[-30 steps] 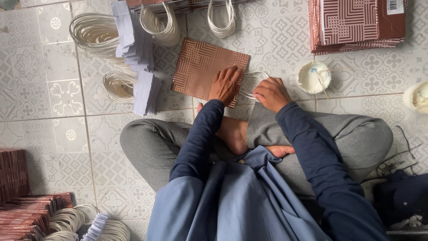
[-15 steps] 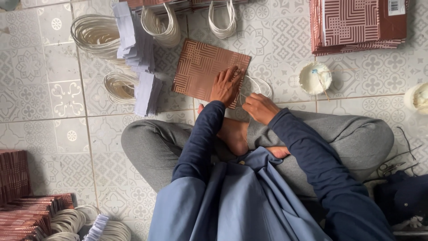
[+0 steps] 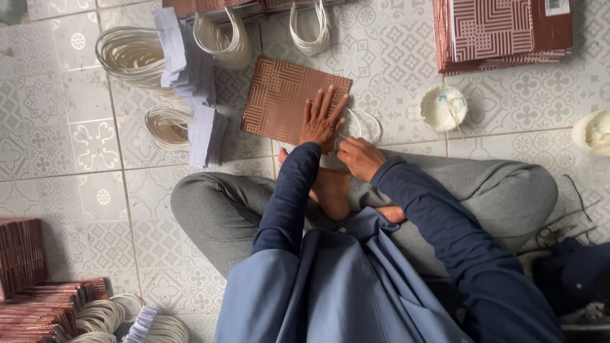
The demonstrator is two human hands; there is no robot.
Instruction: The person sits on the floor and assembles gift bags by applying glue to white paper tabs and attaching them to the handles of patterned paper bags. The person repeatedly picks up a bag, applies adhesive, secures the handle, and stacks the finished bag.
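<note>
Person sits cross-legged on the patterned grey-white tiled floor (image 3: 76, 190), work laid right in front of the knees. Left hand (image 3: 323, 119) lies flat, fingers spread, on the near edge of the flat brown paper bag with a geometric line print (image 3: 286, 98), apparently pinning it so it doesn't slide; nothing is gripped, just pressing. Right hand (image 3: 359, 157) sits just beside the left, fingers curled around the thin white cord loop handle (image 3: 365, 124) that runs out past the bag's edge; grip looks closed on the cord, though the fingertips are partly hidden.

The bag is matte, stiff-looking paper, rectangular, lying slightly askew on the floor, touching the left hand. The cord is thin, pale and limp.

Supplies ring the spot within reach: bundles of white cord loops (image 3: 130, 54), a fanned stack of pale lavender paper strips (image 3: 184, 60), a round white dish holding a stick (image 3: 443, 108) to the right, likely glue. Stack of matching brown printed bags (image 3: 502, 32) top right, more brown stacks (image 3: 38, 298) bottom left.
</note>
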